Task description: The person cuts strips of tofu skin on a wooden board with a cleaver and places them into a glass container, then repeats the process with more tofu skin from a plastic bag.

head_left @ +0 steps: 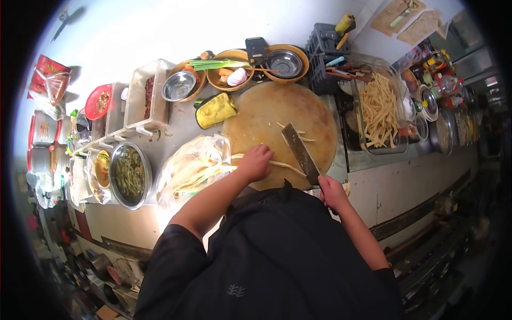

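Observation:
My right hand (333, 193) is wrapped round the handle of a cleaver (300, 154), whose broad blade lies over the right part of a round chopping board (266, 109). Small pale bits cling to the blade. With curled fingers, my left hand (256, 162) holds down a long pale strip (288, 166), which looks like a bean curd stick; its right end reaches the cleaver. More such strips stick out of a clear plastic bag (194, 160) left of the board. Short cut pieces (306, 139) lie beside the blade.
A glass tray (366, 149) of cut strips stands right of the board. Behind are a folded yellow cloth (215, 111), bowls with scallion (213, 64) and onion (237, 77), and a dark rack (323, 74). A steel bowl of greens (129, 176) sits left.

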Motion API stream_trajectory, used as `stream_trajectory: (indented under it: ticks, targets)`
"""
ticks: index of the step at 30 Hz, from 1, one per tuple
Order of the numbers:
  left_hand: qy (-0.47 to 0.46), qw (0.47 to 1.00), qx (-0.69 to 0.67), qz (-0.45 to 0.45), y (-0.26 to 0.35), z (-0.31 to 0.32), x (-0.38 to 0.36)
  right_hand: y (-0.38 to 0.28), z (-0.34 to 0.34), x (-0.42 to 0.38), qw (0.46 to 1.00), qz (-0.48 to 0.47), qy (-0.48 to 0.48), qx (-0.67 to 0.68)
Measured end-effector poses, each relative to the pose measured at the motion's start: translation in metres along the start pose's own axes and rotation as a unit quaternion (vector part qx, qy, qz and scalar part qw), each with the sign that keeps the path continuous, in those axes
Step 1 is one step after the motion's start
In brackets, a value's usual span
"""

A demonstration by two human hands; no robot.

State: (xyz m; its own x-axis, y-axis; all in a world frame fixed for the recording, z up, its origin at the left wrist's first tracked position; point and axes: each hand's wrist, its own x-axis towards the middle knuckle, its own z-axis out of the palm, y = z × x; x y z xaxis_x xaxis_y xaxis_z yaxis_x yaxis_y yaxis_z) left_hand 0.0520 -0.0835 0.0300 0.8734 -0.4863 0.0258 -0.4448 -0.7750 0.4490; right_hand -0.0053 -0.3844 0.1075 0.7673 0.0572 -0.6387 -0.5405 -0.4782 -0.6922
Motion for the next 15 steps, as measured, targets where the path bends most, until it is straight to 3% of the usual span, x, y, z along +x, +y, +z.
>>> stream_trajectory:
  ticks: [6,8,10,14,15]
  targets:
    - [0.029,0.997,0.069,0.028,-0.048,0.006,-0.014,0.003,-0.005,0.006,0.999,0.014,-0.002,-0.041]
    - [0.044,0.995,0.080,0.035,-0.051,0.000,-0.001,0.007,-0.006,0.010,0.996,-0.040,0.035,-0.070]
    - [0.077,0.991,0.110,-0.010,-0.052,-0.007,0.012,0.006,-0.009,0.009,0.994,-0.041,0.046,-0.089]
    - [0.140,0.982,0.123,-0.012,-0.036,-0.009,0.020,0.007,-0.011,0.002,0.988,-0.079,0.059,-0.115]
    - [0.119,0.988,0.087,0.046,-0.030,-0.002,0.015,0.008,-0.011,-0.001,0.988,-0.080,0.061,-0.115]
